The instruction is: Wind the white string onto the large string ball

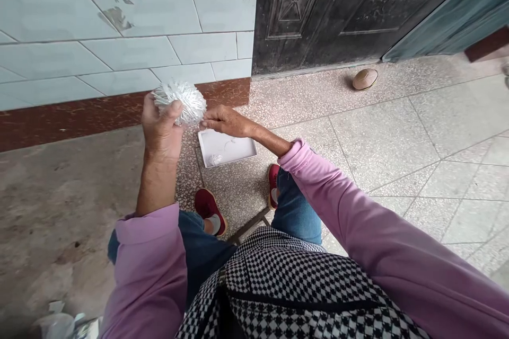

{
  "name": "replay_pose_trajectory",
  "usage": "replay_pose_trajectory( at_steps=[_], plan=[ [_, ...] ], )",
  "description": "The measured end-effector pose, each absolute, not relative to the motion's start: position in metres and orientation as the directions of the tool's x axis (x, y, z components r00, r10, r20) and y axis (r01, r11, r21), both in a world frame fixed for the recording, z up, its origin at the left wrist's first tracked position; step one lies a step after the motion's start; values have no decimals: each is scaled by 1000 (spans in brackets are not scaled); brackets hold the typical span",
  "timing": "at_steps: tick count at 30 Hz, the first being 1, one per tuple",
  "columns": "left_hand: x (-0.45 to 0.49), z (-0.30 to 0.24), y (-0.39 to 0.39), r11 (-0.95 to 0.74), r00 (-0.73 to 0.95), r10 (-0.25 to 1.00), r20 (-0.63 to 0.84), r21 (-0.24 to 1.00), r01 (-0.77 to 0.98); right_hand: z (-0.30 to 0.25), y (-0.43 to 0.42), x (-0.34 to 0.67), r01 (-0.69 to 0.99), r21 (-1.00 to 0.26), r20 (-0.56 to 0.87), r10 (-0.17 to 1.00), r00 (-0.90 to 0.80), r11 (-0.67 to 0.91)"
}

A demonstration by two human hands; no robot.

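A white shaggy pom-pom [186,100] of thin strands is gripped in my left hand [162,127], raised in front of the wall's brown skirting. My left thumb lies across its near side, and the other fingers are partly hidden behind it. Close to the pom-pom's right edge is my right hand [225,121], its fingers pinched together; whatever they hold, perhaps a strand, is too small to make out. Below both hands a shallow white tray [248,156] lies on the floor. Inside it are a small white bundle [215,159] and a thin loose strand.
A white tiled wall [131,53] stands ahead on the left, with a dark carved door [310,16] to its right. A rounded tan object [365,79] sits by the doorstep. My red shoes [209,209] flank the tray's near side. Clear plastic items [58,323] lie at bottom left.
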State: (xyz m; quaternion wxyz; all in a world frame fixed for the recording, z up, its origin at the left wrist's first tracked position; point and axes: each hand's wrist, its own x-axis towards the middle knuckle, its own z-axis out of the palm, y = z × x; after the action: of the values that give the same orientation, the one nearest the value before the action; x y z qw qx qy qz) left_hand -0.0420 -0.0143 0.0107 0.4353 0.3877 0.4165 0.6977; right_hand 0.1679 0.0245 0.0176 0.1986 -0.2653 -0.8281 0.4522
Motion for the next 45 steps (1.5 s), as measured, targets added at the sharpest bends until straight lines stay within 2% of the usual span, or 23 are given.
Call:
replay_pose_trajectory(
  at_steps=[3, 5, 10, 15, 20, 23, 27, 32, 36, 41, 45],
  plan=[
    [-49, -1, -10, -287, -376, 901, 217, 947, -142, 29, 10, 168, 234, -856, 61, 539, -840, 461],
    [-52, -5, -9, -281, -383, 893, 235, 957, -67, 37, 6, 170, 178, -870, 97, 514, -852, 460],
    [-50, -2, -15, -219, -315, 926, 208, 976, 2, 55, 14, 183, 68, -919, 205, 617, -759, 389],
    [-45, 11, -29, -75, -106, 992, 73, 997, -16, 67, 26, 196, 54, -958, 187, 759, -623, 280],
    [-38, 26, -42, -4, 89, 996, 6, 1000, -27, 66, 34, 198, 8, -983, 153, 831, -535, 186],
    [-37, 30, -45, 19, 153, 988, 2, 991, -130, 64, 35, 196, 34, -987, 118, 849, -515, 158],
    [-41, 26, -45, -17, 193, 979, 66, 970, -243, 58, 37, 195, 45, -986, 116, 849, -516, 162],
    [-43, 21, -40, -57, 146, 983, 113, 937, -345, 39, 49, 190, 62, -982, 117, 837, -534, 177],
    [-35, 29, -34, -121, 27, 989, 145, 902, -414, 27, 54, 181, 83, -974, 126, 809, -574, 210],
    [-37, 39, -31, -178, -173, 977, 121, 914, -365, 35, 34, 174, 210, -930, 105, 767, -633, 300],
    [-47, 34, -29, -160, -251, 964, 89, 947, -279, 50, 4, 163, 391, -854, -1, 749, -662, 344]
  ],
)
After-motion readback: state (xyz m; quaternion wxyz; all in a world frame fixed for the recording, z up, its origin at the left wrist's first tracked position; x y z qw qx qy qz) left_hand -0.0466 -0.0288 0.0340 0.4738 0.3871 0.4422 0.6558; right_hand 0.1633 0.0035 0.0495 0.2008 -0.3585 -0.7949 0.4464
